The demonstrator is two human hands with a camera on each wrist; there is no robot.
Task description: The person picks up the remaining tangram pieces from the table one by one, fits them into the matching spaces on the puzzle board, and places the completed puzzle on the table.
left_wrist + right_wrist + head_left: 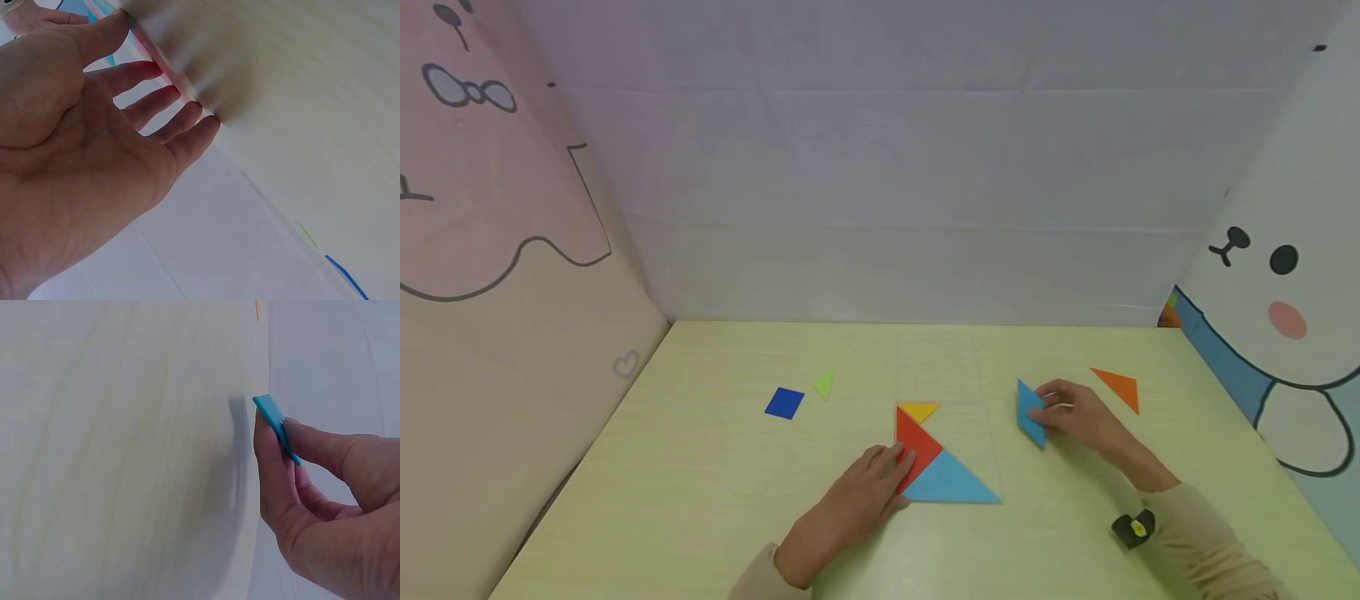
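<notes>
My left hand (856,493) rests its fingers on the red triangle tile (916,440), covering its lower left part. Against the red one's lower right edge lies a large light-blue triangle tile (953,485). A small yellow triangle tile (920,411) sits by the red tile's top. In the left wrist view, the fingers are spread and slightly bent along the red edge. To the right, my right hand (1081,421) pinches a light-blue parallelogram tile (1027,410) between thumb and fingers. The right wrist view shows this tile (271,415) held tilted, apart from the tabletop.
A dark blue square tile (785,403) and a light-green triangle tile (824,384) lie on the left of the table (662,500). An orange triangle tile (1122,390) lies beyond my right hand. A faint outline frame surrounds the middle tiles. Walls stand behind and at both sides.
</notes>
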